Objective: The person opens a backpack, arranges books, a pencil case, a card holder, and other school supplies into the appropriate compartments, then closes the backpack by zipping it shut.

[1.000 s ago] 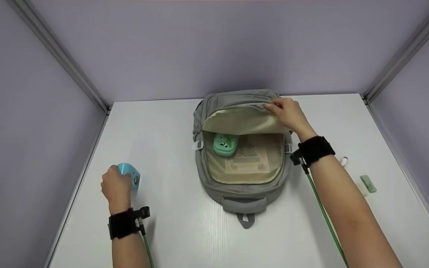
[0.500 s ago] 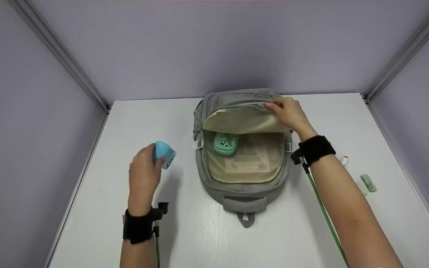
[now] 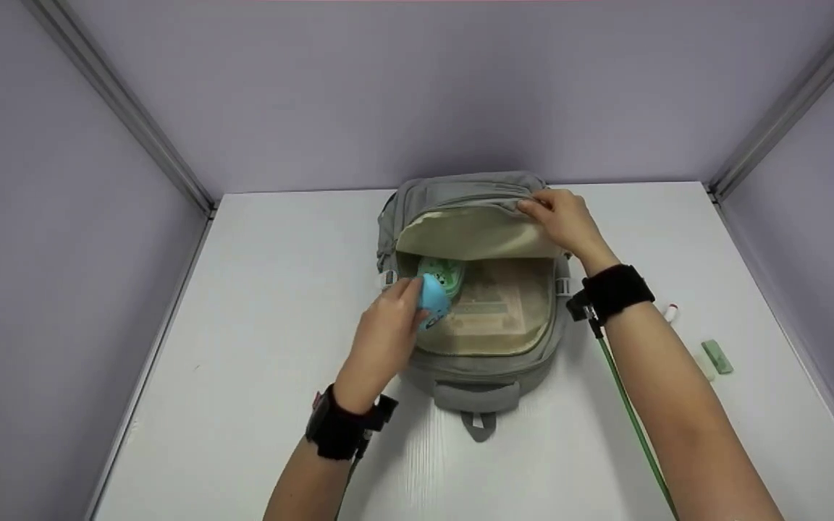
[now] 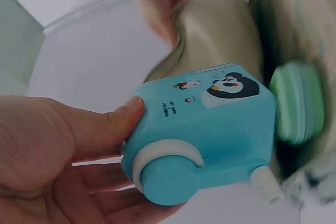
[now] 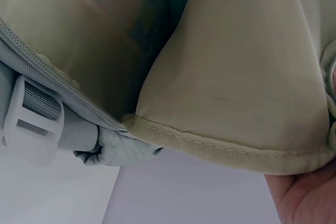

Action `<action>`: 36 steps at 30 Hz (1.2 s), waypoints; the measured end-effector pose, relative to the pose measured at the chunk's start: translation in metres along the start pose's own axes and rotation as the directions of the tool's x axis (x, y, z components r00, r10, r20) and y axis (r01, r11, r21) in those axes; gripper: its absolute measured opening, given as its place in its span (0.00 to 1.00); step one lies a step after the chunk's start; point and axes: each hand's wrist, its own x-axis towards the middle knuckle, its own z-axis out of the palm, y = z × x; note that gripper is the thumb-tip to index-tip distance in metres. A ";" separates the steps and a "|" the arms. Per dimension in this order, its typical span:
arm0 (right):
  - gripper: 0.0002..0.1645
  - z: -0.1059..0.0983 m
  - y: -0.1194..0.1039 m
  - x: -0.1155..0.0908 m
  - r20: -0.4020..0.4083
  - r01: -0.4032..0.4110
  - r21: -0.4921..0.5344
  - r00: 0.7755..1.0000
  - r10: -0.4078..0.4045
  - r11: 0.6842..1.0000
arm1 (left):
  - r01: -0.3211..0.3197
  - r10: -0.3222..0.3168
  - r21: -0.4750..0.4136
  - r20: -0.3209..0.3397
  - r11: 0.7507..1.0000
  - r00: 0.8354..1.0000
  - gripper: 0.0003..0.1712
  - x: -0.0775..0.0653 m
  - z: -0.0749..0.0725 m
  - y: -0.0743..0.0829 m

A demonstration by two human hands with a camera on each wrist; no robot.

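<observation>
My left hand point(image 3: 384, 329) holds a light-blue hand-crank pencil sharpener point(image 4: 210, 114) over the left side of a grey backpack's point(image 3: 478, 365) opening. Panda pictures mark its face, and the crank with its white knob shows in the left wrist view. Thumb on one side and fingers on the other grip it. Inside the backpack lie a mint-green box point(image 3: 439, 269), partly covered by the sharpener in the head view, and a flat printed item point(image 3: 493, 307) seen dimly. With thumb and fingers my right hand point(image 3: 569, 224) pinches the backpack's front flap point(image 5: 231, 77) and keeps it lifted.
On the white table point(image 3: 258, 311), right of the backpack, lie a green block point(image 3: 717, 357) and a white stick with a red end point(image 3: 670, 312), partly behind my right forearm. A pale item there is mostly hidden. Panels enclose the table's back and sides.
My left hand has lifted the pencil sharpener from the table's left side and carried it right to the backpack's opening. The right hand has stayed at the flap.
</observation>
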 end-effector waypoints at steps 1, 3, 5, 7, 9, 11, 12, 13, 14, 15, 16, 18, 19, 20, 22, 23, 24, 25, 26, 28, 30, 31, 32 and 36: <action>0.23 0.000 0.001 0.000 -0.002 0.005 0.000 1.000 -0.005 1.000 | -0.032 0.032 0.017 0.012 0.999 0.999 0.29 0.001 0.007 0.005; 0.23 -0.001 0.002 -0.001 -0.006 0.011 0.003 1.000 -0.011 1.000 | -0.104 0.103 0.063 0.020 0.993 0.995 0.29 0.004 0.022 0.013; 0.23 -0.001 0.002 -0.001 -0.010 0.015 0.004 1.000 -0.015 1.000 | -0.180 0.182 0.124 0.001 0.976 0.983 0.28 0.006 0.037 0.020; 0.24 -0.001 0.002 -0.002 -0.012 0.010 0.012 1.000 -0.010 1.000 | -0.248 0.260 0.196 -0.035 0.949 0.965 0.26 0.008 0.051 0.025; 0.24 0.000 0.002 -0.002 -0.014 0.007 0.014 1.000 -0.007 1.000 | -0.300 0.333 0.281 -0.077 0.911 0.940 0.24 0.010 0.065 0.029; 0.24 0.000 0.002 -0.003 -0.015 0.005 0.014 1.000 -0.005 1.000 | -0.336 0.387 0.336 -0.097 0.880 0.917 0.23 0.012 0.078 0.031; 0.24 0.000 0.002 -0.003 -0.016 0.006 0.014 1.000 -0.006 1.000 | -0.351 0.407 0.351 -0.101 0.868 0.908 0.22 0.013 0.083 0.032; 0.24 0.000 0.002 -0.003 -0.018 0.009 0.011 1.000 -0.009 1.000 | -0.362 0.422 0.362 -0.102 0.859 0.901 0.21 0.014 0.089 0.032; 0.24 0.001 0.002 -0.003 -0.019 0.012 0.009 1.000 -0.011 1.000 | -0.373 0.435 0.368 -0.100 0.852 0.895 0.20 0.015 0.093 0.032; 0.24 0.001 0.002 -0.003 -0.020 0.012 0.010 1.000 -0.012 1.000 | -0.384 0.446 0.371 -0.094 0.845 0.890 0.19 0.016 0.098 0.031; 0.23 0.001 0.002 -0.003 -0.022 0.012 0.008 1.000 -0.012 1.000 | -0.394 0.456 0.375 -0.090 0.839 0.885 0.18 0.017 0.102 0.030; 0.24 0.001 0.002 -0.004 -0.016 0.005 0.015 1.000 -0.005 1.000 | -0.414 0.477 0.386 -0.082 0.825 0.875 0.16 0.018 0.110 0.028; 0.24 0.001 0.002 -0.004 -0.013 0.000 0.017 1.000 0.000 1.000 | -0.422 0.487 0.392 -0.079 0.817 0.870 0.15 0.019 0.114 0.027; 0.25 0.001 0.002 -0.004 -0.010 -0.005 0.020 1.000 0.005 1.000 | -0.431 0.497 0.397 -0.076 0.811 0.865 0.14 0.019 0.118 0.026; 0.25 0.001 0.003 -0.005 -0.004 -0.013 0.023 1.000 0.013 1.000 | -0.442 0.509 0.403 -0.071 0.801 0.858 0.13 0.020 0.124 0.024; 0.26 0.001 0.003 -0.005 -0.002 -0.014 0.027 1.000 0.015 1.000 | -0.444 0.513 0.407 -0.071 0.798 0.856 0.13 0.021 0.127 0.023; 0.26 0.001 0.003 -0.005 -0.005 -0.012 0.025 1.000 0.012 1.000 | -0.443 0.513 0.411 -0.073 0.797 0.855 0.14 0.021 0.130 0.022; 0.26 0.001 0.004 -0.005 -0.007 -0.010 0.024 1.000 0.010 1.000 | -0.441 0.513 0.412 -0.075 0.797 0.855 0.14 0.022 0.132 0.021; 0.26 0.001 0.004 -0.005 -0.010 -0.008 0.024 1.000 0.008 1.000 | -0.438 0.510 0.413 -0.077 0.798 0.857 0.15 0.023 0.134 0.020; 0.26 0.000 0.004 -0.005 -0.013 -0.004 0.022 1.000 0.005 1.000 | -0.428 0.504 0.423 -0.082 0.799 0.860 0.15 0.026 0.137 0.019; 0.26 0.000 0.004 -0.005 -0.016 -0.003 0.018 1.000 0.003 1.000 | -0.420 0.502 0.441 -0.081 0.793 0.861 0.14 0.028 0.140 0.018; 0.25 0.000 0.003 -0.005 -0.018 -0.002 0.015 1.000 0.002 1.000 | -0.417 0.498 0.452 -0.073 0.789 0.864 0.13 0.028 0.143 0.017; 0.25 0.000 0.003 -0.005 -0.019 -0.002 0.013 1.000 0.002 1.000 | -0.413 0.496 0.467 -0.065 0.782 0.866 0.13 0.029 0.145 0.016; 0.25 0.001 0.003 -0.005 -0.023 0.000 0.007 1.000 0.000 1.000 | -0.403 0.471 0.505 -0.009 0.763 0.882 0.14 0.027 0.152 0.015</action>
